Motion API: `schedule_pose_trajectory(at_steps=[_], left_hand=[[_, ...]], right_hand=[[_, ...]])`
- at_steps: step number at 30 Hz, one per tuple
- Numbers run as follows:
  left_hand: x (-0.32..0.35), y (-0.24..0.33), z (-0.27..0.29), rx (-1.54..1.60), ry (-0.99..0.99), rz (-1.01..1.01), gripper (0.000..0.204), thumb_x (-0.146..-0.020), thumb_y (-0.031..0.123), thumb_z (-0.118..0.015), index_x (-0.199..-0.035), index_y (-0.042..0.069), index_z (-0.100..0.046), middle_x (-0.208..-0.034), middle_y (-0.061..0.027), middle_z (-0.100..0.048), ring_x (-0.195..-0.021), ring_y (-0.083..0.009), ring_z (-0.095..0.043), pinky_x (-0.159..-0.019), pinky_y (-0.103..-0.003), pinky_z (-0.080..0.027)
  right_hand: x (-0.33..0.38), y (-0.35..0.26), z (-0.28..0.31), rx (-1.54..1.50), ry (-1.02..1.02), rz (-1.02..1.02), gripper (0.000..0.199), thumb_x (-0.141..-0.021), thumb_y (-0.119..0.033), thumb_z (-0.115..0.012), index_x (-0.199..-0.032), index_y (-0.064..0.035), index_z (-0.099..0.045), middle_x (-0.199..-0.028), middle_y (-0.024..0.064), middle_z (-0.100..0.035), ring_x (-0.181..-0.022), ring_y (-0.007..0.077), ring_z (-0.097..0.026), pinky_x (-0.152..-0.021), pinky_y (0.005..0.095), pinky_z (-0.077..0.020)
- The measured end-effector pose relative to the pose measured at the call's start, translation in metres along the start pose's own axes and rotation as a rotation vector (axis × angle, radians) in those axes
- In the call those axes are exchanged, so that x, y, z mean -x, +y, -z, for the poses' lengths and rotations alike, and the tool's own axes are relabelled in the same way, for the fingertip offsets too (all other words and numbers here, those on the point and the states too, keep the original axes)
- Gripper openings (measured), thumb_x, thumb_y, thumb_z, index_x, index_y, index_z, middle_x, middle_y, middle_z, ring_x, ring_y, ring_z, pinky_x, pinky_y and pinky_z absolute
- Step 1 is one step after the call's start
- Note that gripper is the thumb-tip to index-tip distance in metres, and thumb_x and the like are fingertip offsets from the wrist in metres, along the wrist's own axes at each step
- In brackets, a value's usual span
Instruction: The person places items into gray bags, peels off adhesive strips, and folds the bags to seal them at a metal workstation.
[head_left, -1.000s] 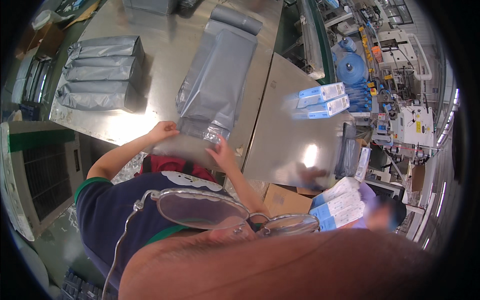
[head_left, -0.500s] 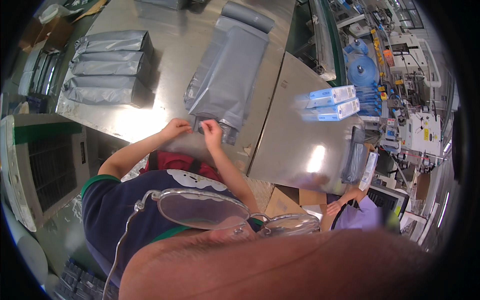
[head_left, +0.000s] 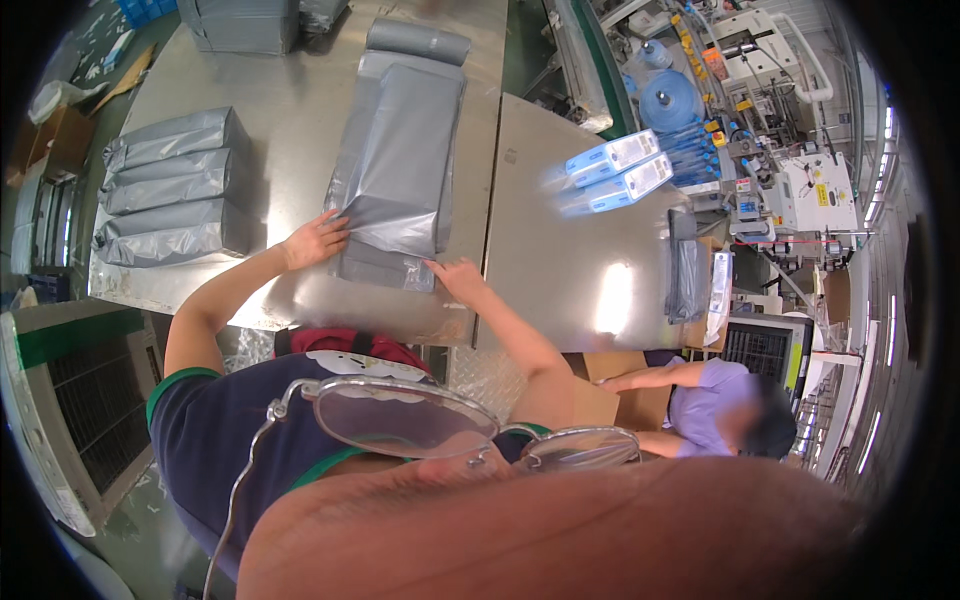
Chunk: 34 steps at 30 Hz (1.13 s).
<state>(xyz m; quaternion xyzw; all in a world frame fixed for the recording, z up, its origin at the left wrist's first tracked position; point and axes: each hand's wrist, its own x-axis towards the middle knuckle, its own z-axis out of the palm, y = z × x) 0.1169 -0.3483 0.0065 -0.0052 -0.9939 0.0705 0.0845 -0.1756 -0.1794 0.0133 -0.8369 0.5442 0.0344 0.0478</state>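
Note:
A stack of flat grey plastic bags [head_left: 405, 150] lies lengthwise in front of me on the metal table, a rolled or folded grey bundle at its far end. My left hand [head_left: 315, 240] grips the left edge of the top bag near its close end. At the right corner of that end, my right hand [head_left: 460, 281] pinches the bag between thumb and fingers. The bag's near edge is pulled taut and slightly raised between both hands. Beneath it, more bag ends [head_left: 385, 272] stick out, wrinkled and shiny.
Three filled grey packages [head_left: 175, 190] stand in a row on the left, with larger grey packages [head_left: 240, 25] behind. Light-blue boxes [head_left: 620, 170] sit on the right-hand table [head_left: 540, 260]. Beyond are machinery and a blue roll [head_left: 670, 97]. A co-worker [head_left: 700, 400] reaches into a cardboard box [head_left: 640, 405].
My hands were close together at the stack's near end; they have spread apart to the top bag's two sides. The co-worker's arms now reach to the cardboard box. My view has shifted.

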Motion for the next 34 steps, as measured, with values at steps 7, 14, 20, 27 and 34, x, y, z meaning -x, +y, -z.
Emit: schedule_pose_trajectory(at_steps=[7, 14, 20, 27, 34], left_hand=[[-0.028, -0.004, -0.022, 1.288, 0.672, 1.232, 0.037, -0.078, 0.028, -0.051, -0.056, -0.001, -0.050, -0.046, -0.0046, -0.038, -0.045, -0.0098, -0.035, -0.044, -0.027, -0.031], [-0.063, -0.003, -0.047, 0.370, 0.240, 1.390, 0.018, -0.076, 0.020, -0.044, -0.076, 0.004, -0.053, -0.070, -0.0124, -0.054, -0.071, -0.0315, -0.052, -0.064, -0.040, -0.040], [-0.100, -0.023, -0.027, 1.665, 0.423, 1.474, 0.080, -0.066, 0.037, -0.059, -0.124, 0.002, -0.017, -0.124, -0.0150, -0.027, -0.116, -0.0239, -0.026, -0.093, -0.033, -0.023], [0.018, 0.018, 0.044, 1.439, 0.136, 1.227, 0.094, -0.053, 0.031, -0.071, -0.122, -0.003, -0.018, -0.119, -0.0214, -0.033, -0.108, -0.0275, -0.035, -0.086, -0.034, -0.032], [0.196, 0.053, 0.171, 0.458, -0.443, 1.053, 0.092, -0.051, 0.026, -0.069, -0.125, 0.007, -0.016, -0.113, -0.0110, -0.038, -0.108, -0.0287, -0.034, -0.089, -0.055, -0.017]], right_hand=[[-0.037, 0.024, 0.003, -0.687, 0.753, -0.351, 0.012, -0.074, -0.011, -0.049, -0.070, -0.0016, -0.056, -0.070, 0.0106, -0.054, -0.062, 0.0228, -0.052, -0.055, 0.0301, -0.0365], [-0.099, 0.013, -0.022, -0.641, 0.405, -0.795, 0.027, -0.075, -0.020, -0.039, -0.076, 0.0030, -0.053, -0.074, 0.0252, -0.051, -0.074, 0.0395, -0.050, -0.063, 0.0417, -0.0393], [-0.082, 0.047, -0.073, -1.167, 0.350, -0.676, 0.032, -0.073, -0.018, -0.044, -0.096, 0.0028, -0.039, -0.077, 0.0166, -0.054, -0.063, 0.0273, -0.053, -0.062, 0.0377, -0.0433], [-0.045, -0.021, -0.027, -1.554, 0.031, -0.748, 0.038, -0.068, -0.014, -0.053, -0.095, -0.0033, -0.030, -0.060, 0.0078, -0.046, -0.049, 0.0152, -0.050, -0.043, 0.0298, -0.0457], [-0.153, -0.106, 0.002, -1.284, 0.374, 0.127, 0.080, -0.071, -0.020, -0.059, -0.127, -0.0192, -0.001, -0.127, 0.0135, -0.016, -0.108, 0.0277, -0.034, -0.059, 0.0304, -0.0487]])
